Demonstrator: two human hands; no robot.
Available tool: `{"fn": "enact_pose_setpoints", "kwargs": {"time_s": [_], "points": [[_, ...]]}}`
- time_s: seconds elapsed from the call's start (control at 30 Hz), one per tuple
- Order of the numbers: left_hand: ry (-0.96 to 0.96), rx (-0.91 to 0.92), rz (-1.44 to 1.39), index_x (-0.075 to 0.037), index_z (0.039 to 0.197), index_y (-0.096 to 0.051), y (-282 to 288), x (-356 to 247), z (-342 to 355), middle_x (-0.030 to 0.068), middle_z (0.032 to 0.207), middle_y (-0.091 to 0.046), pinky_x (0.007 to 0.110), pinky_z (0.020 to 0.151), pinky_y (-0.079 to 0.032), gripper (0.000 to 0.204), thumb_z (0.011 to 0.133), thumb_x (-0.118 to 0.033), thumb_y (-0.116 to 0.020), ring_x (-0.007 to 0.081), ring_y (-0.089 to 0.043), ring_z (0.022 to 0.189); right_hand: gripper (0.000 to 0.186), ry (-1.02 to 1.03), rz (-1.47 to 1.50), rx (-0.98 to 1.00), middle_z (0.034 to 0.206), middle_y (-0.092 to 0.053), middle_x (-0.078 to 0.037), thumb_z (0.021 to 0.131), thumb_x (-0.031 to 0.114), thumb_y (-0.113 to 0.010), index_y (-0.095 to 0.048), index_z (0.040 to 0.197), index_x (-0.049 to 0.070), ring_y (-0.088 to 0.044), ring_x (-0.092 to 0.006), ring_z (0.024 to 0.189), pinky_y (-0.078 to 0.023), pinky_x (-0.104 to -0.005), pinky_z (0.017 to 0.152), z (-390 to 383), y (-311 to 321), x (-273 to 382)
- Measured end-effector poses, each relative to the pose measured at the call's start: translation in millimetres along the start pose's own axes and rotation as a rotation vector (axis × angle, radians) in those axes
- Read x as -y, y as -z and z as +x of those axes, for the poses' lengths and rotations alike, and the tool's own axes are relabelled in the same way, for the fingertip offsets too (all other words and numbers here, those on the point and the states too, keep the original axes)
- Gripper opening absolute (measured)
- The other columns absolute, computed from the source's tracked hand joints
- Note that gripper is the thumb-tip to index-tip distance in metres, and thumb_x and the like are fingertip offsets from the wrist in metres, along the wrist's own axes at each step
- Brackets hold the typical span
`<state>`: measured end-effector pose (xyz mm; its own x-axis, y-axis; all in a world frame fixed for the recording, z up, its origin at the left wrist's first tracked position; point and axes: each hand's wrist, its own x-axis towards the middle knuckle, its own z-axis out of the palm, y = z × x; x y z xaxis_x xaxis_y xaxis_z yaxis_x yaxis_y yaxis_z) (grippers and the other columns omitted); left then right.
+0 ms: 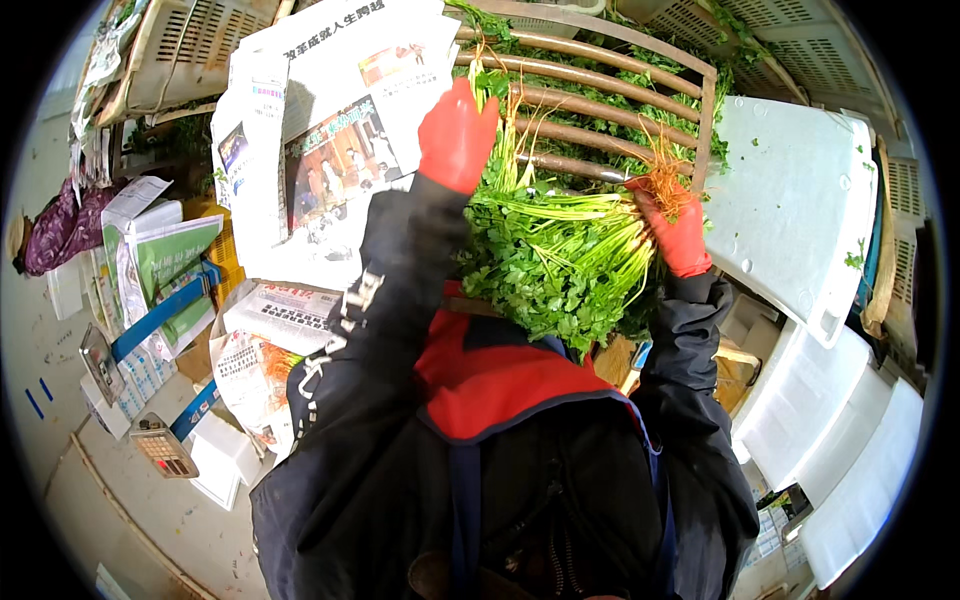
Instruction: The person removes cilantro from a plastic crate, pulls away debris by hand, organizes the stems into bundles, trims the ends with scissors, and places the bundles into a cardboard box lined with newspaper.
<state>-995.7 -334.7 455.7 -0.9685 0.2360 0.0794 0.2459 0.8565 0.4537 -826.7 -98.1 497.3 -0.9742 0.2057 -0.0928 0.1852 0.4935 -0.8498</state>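
My right hand point(680, 235), in a red glove, is closed round the root end of a large bunch of coriander point(560, 260). Its leaves spread leftward over the near edge of the rack, and tangled orange-brown roots point(668, 180) stick up above the fingers. My left hand point(458, 140), also red-gloved, is closed at the rack's left side next to the newspaper. Thin coriander stalks point(507, 135) with roots show at its fingers, though the exact grip is partly hidden. Beneath the bunch lies a slatted brown rack point(590, 102), with more greens seen between its bars.
Newspaper sheets point(350, 60) lie stacked at the left of the rack. White foam box lids point(790, 190) and white boxes point(810, 420) stand at right. Plastic crates point(205, 55) rise at the far left. A calculator point(165, 447) and blue-strapped scale-like parts sit lower left.
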Motion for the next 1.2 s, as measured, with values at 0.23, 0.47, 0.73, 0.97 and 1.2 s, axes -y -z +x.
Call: {"fn": "enact_pose_setpoints", "kwargs": {"time_s": [0.23, 0.47, 0.73, 0.97, 1.2], "points": [[-0.212, -0.186, 0.171, -0.002, 0.110, -0.053, -69.8, 41.8, 46.4, 0.0129, 0.088, -0.063, 0.042, 0.060, -0.051, 0.029, 0.084, -0.015, -0.052, 0.0324, -0.065, 0.072, 0.017, -0.023, -0.028, -0.014, 0.092, -0.069, -0.005, 0.087, 0.010, -0.063, -0.067, 0.102, 0.003, -0.061, -0.0118, 0.084, -0.048, -0.0269, 0.076, -1.2, -1.4, 1.3], [-0.064, 0.464, -0.718, -0.007, 0.113, -0.064, 36.7, -54.9, -29.0, -0.0025, 0.082, -0.059, 0.021, 0.055, -0.041, 0.033, 0.081, -0.015, -0.065, 0.0053, -0.046, 0.062, 0.025, -0.026, 0.084, -0.008, 0.092, -0.070, -0.012, 0.084, 0.019, -0.068, -0.067, 0.105, 0.004, -0.067, -0.0200, 0.081, -0.050, -0.0311, 0.074, -3.8, 1.7, -6.6], [-0.348, 0.621, -0.691, -0.007, 0.101, -0.067, -6.2, -66.5, -54.7, 0.0089, 0.087, -0.062, 0.031, 0.066, -0.047, 0.026, 0.077, -0.015, -0.063, 0.0227, -0.057, 0.073, 0.035, -0.171, 0.284, 0.234, 0.091, -0.068, -0.015, 0.085, 0.029, -0.068, -0.064, 0.107, 0.002, -0.065, -0.0218, 0.082, -0.049, -0.0345, 0.073, 2.9, 14.8, -2.7], [-0.676, 0.155, -0.446, -0.005, 0.102, -0.064, 18.5, -65.7, -56.1, 0.0118, 0.096, -0.062, 0.037, 0.075, -0.048, 0.032, 0.073, -0.016, -0.071, 0.0330, -0.060, 0.090, 0.043, -0.233, -0.099, -0.027, 0.087, -0.066, -0.022, 0.080, 0.039, -0.069, -0.066, 0.101, 0.001, -0.063, -0.0376, 0.082, -0.048, -0.0420, 0.074, 18.7, -7.5, -19.3], [-0.627, 0.183, -0.566, -0.005, 0.092, -0.059, -13.3, -52.9, -74.4, 0.0144, 0.111, -0.060, 0.042, 0.091, -0.042, 0.021, 0.075, -0.014, -0.067, 0.0339, -0.055, 0.105, 0.041, -0.223, -0.057, -0.009, 0.086, -0.067, -0.021, 0.081, 0.037, -0.068, -0.066, 0.100, 0.000, -0.064, -0.0346, 0.080, -0.049, -0.0391, 0.073, 19.3, -9.8, -17.9]]}}
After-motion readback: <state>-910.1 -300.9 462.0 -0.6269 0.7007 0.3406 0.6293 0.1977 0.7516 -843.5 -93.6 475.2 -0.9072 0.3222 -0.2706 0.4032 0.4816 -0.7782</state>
